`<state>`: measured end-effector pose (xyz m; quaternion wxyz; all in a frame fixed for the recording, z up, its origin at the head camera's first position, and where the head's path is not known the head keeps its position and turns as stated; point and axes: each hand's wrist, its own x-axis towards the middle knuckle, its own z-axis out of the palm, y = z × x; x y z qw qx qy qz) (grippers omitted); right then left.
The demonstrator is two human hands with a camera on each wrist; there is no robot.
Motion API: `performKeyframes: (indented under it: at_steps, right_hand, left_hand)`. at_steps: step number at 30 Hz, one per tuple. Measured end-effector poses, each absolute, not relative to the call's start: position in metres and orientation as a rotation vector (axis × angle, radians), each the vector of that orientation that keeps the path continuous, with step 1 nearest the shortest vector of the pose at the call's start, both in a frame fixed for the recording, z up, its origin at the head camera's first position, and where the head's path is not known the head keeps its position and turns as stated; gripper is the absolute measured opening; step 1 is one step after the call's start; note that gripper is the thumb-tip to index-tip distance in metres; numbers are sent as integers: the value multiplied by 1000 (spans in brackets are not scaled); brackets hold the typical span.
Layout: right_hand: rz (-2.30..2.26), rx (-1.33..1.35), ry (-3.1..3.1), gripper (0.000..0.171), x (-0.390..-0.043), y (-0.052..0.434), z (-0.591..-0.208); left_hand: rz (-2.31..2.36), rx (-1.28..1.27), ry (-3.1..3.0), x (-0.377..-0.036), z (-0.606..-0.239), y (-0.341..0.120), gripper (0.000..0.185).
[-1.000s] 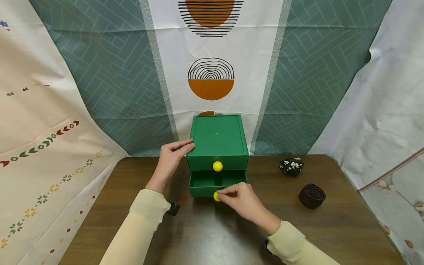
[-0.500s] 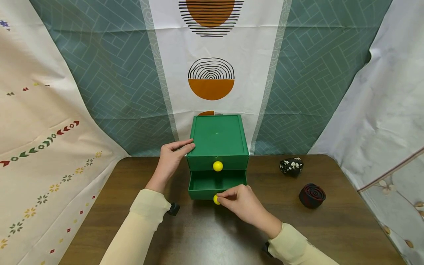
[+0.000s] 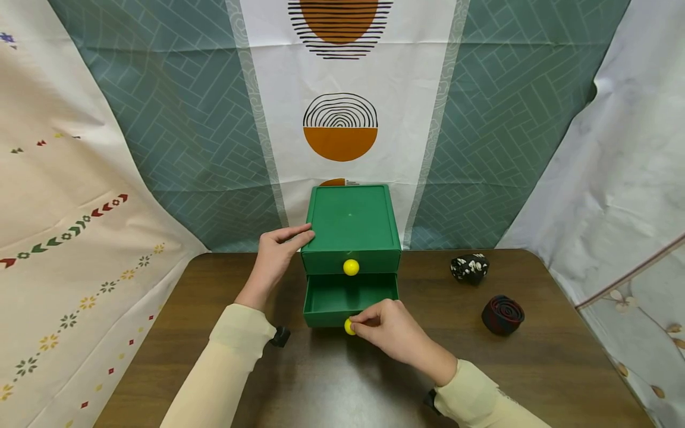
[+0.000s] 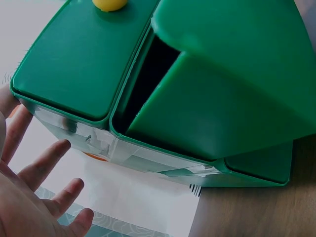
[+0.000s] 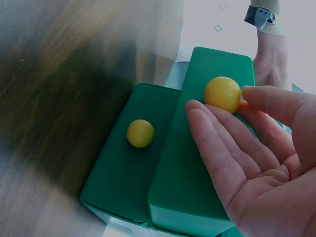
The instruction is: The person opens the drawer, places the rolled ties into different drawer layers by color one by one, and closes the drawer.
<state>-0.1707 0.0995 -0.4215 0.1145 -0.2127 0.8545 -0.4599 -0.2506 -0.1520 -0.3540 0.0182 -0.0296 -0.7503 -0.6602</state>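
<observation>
A green drawer cabinet point(image 3: 350, 220) with yellow ball knobs stands at the back of the table. Below its top drawer point(image 3: 326, 263), the middle drawer point(image 3: 326, 319) is pulled partly out, and its visible inside is bare. My right hand point(image 3: 393, 333) pinches that drawer's yellow knob point(image 5: 223, 95) between thumb and fingers. My left hand point(image 3: 275, 258) rests its fingertips on the cabinet's left upper edge, fingers mostly straight; in the left wrist view several fingers point(image 4: 47, 165) spread beside the cabinet's side. A lower drawer point(image 5: 123, 173) with its own knob point(image 5: 140, 133) shows in the right wrist view.
To the right on the wooden table point(image 3: 342, 386) lie a rolled dark red and black necktie point(image 3: 503, 315) and a bundled black cloth with pale flowers point(image 3: 470, 268). Patterned cloth hangings point(image 3: 214, 119) close off the back and both sides.
The middle drawer has come a little further out toward me, my right hand moving with its knob. My left hand has stayed in place on the cabinet's edge.
</observation>
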Motion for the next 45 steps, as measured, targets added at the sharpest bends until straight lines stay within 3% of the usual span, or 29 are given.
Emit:
performKeyframes:
  at_steps: [11, 15, 25, 29, 38, 45]
  right_hand:
    - [-1185, -745, 2453, 33, -174, 112, -387]
    - [-1246, -761, 2520, 28, -179, 126, -360]
    - [-1565, -438, 2860, 27, -208, 177, -312]
    - [-1530, -293, 2976, 31, -224, 197, -314]
    - [-1329, 80, 3028, 56, -261, 240, -345]
    - [-922, 425, 3321, 44, -284, 277, -388]
  left_hand:
    - [-2046, -94, -2330, -253, -357, -152, 39]
    - [-2050, -87, -2328, -253, -357, -152, 38]
    - [-2043, -79, -2349, -252, -356, -152, 39]
    - [-2047, -84, -2347, -252, -357, -153, 39]
    - [-2051, -83, -2333, -252, -356, -155, 39]
    - [-2052, -108, -2334, -250, -354, -155, 38]
